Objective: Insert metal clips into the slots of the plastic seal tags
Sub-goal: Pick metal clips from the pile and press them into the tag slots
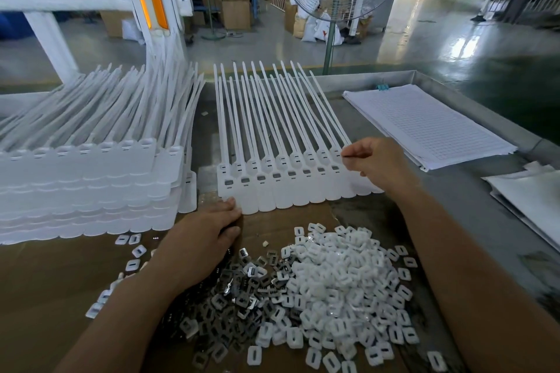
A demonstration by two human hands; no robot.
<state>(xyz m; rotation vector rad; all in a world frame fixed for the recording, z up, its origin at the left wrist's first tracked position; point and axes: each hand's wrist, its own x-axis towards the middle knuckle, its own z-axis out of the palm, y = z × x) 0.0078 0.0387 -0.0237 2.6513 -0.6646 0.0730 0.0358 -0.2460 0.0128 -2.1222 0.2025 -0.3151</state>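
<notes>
A joined row of white plastic seal tags (281, 188) lies in front of me, tails pointing away. Metal clips show in several of its slots. My right hand (378, 162) hovers over the row's right end, thumb and forefinger pinched together on something too small to make out. My left hand (206, 236) rests palm down on the brown cardboard, fingertips touching the row's near left corner. Below the hands lies a heap of dark metal clips (239, 297) beside a bigger heap of white plastic caps (339, 291).
Tall stacks of more tag rows (91, 185) fill the left side. A pad of lined paper (424, 124) lies at the right, with white sheets (533, 200) nearer the table's right edge. A standing fan (333, 30) rises behind the table's raised rim.
</notes>
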